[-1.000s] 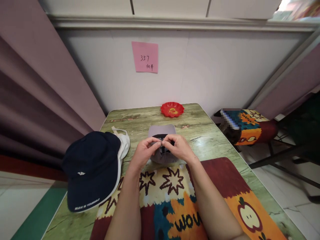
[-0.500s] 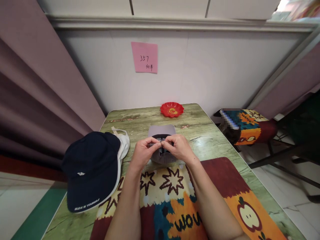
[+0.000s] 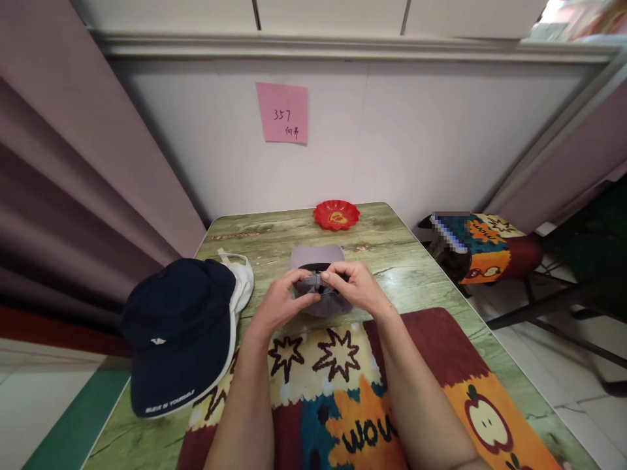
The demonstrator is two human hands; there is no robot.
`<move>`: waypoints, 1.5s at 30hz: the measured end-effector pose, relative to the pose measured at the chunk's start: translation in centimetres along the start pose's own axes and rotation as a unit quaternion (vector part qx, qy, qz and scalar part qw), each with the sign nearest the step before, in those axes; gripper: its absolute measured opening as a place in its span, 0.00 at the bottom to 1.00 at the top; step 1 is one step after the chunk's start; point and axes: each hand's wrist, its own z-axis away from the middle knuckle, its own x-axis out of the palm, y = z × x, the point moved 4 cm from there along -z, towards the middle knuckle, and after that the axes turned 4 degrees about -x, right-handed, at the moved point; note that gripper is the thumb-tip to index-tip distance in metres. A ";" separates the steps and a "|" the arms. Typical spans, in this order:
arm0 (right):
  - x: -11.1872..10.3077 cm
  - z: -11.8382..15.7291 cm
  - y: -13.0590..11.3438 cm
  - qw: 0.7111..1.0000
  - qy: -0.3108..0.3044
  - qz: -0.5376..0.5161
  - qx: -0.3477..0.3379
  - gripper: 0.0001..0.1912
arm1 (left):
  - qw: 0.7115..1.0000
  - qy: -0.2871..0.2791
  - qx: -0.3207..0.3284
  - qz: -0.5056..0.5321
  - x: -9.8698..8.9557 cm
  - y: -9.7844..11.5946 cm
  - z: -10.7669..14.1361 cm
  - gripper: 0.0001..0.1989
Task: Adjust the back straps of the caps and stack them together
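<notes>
A grey-lavender baseball cap [image 3: 317, 254] lies on the table in front of me, its brim pointing away toward the wall. Its adjustable back strap [image 3: 308, 283], with a small buckle, faces me. My left hand [image 3: 280, 300] grips the strap from the left, fingers above and thumb below. From the right, my right hand [image 3: 360, 287] pinches the strap close to the buckle with thumb and index finger. Part of the cap's crown is hidden behind my fingers.
On the left, a navy cap [image 3: 179, 333] rests against a white cap [image 3: 242, 284]. A red scalloped dish [image 3: 321, 219] stands at the table's [image 3: 240, 228] far end. A patterned mat [image 3: 426, 336] lies under my forearms. At right is a stool with a patterned cover [image 3: 519, 254].
My fingertips were pinched together over the strap; now they are further apart and the strap and buckle show between them. My left thumb has moved lower.
</notes>
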 end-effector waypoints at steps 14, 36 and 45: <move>-1.8 0.9 6.5 0.992 0.003 0.130 -0.004 0.45 | 0.895 0.237 -0.083 0.369 -1.3 -0.4 0.4 0.14; -0.8 0.3 6.3 0.888 0.128 -0.427 0.110 0.18 | 0.738 0.251 -0.172 0.603 -2.2 -4.0 -0.5 0.14; 0.2 -0.2 8.2 0.781 0.212 -0.551 0.203 0.12 | 0.782 0.130 -0.250 0.555 0.6 -4.1 -0.7 0.21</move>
